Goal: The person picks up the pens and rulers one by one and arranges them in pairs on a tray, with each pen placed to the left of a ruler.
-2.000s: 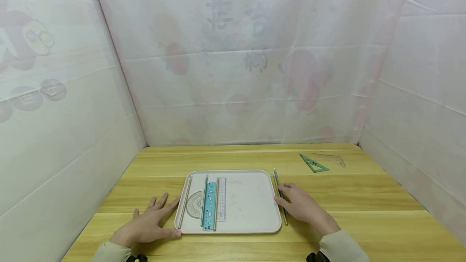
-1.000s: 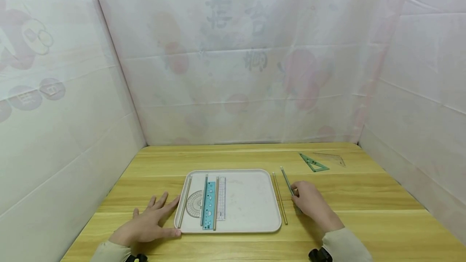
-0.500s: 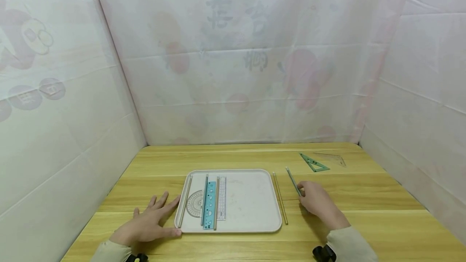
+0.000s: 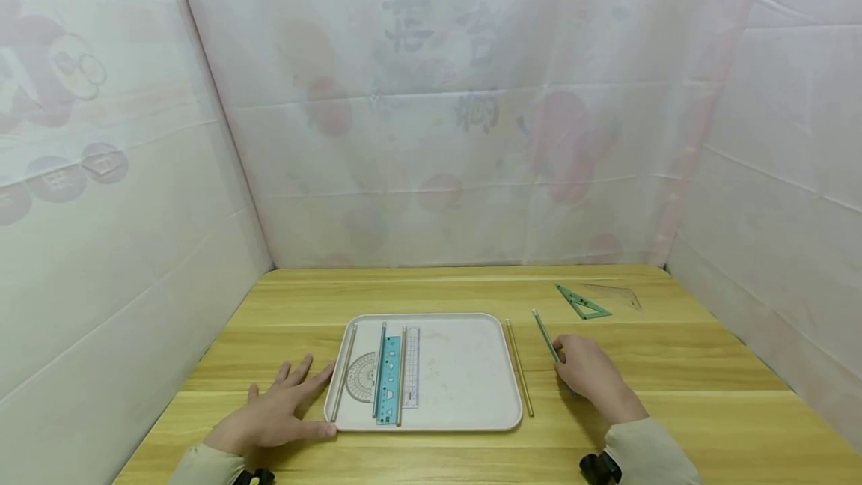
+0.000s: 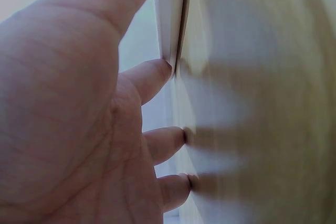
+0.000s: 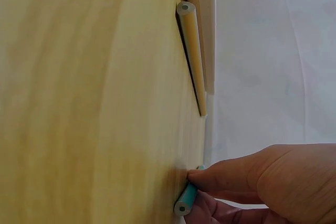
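Note:
My right hand (image 4: 587, 369) pinches a green pencil (image 6: 187, 199) between thumb and fingers, low over the table to the right of the tray. A gold pencil (image 4: 519, 369) lies alone along the tray's right side. My left hand (image 4: 276, 410) is spread, its thumb and index fingertip at the left rim of the white tray (image 4: 465, 425); its other fingertips touch the table in the left wrist view. Inside the tray, on the left, lie a clear protractor (image 4: 360, 377), a blue ruler (image 4: 388, 380), a clear ruler (image 4: 412, 369) and several pencils (image 4: 343, 373).
At the back right of the wooden table (image 4: 673, 425) lie a green set square (image 4: 582, 302) and a clear set square (image 4: 616, 294). Printed white sheets (image 4: 438, 230) close off the back and both sides.
Two pencils lay together under my right hand beside the tray. The green one has been drawn away to the right, while the gold one stayed. My left hand has kept its place.

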Demonstrator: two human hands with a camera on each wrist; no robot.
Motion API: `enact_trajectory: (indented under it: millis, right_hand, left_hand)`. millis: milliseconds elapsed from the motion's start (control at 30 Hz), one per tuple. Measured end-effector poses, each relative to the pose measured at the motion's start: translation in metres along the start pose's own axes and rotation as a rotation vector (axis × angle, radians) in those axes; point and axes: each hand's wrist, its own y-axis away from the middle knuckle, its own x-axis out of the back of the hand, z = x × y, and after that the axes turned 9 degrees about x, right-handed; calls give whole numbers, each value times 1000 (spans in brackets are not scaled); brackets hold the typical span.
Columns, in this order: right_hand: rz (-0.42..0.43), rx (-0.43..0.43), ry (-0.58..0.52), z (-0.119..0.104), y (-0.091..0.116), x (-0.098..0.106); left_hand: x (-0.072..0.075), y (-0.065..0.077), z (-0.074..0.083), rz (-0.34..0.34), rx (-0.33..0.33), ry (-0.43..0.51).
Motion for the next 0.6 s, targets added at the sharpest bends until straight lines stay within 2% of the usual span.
enact_trajectory:
  millis: [167,600]
  right_hand:
    - [-3,8,24,1,0,1]
    - [-15,-35,-5,3,1,4]
  left_hand:
    - [1,1,1,1,-3,3]
    - [0,0,0,4,-5,-2]
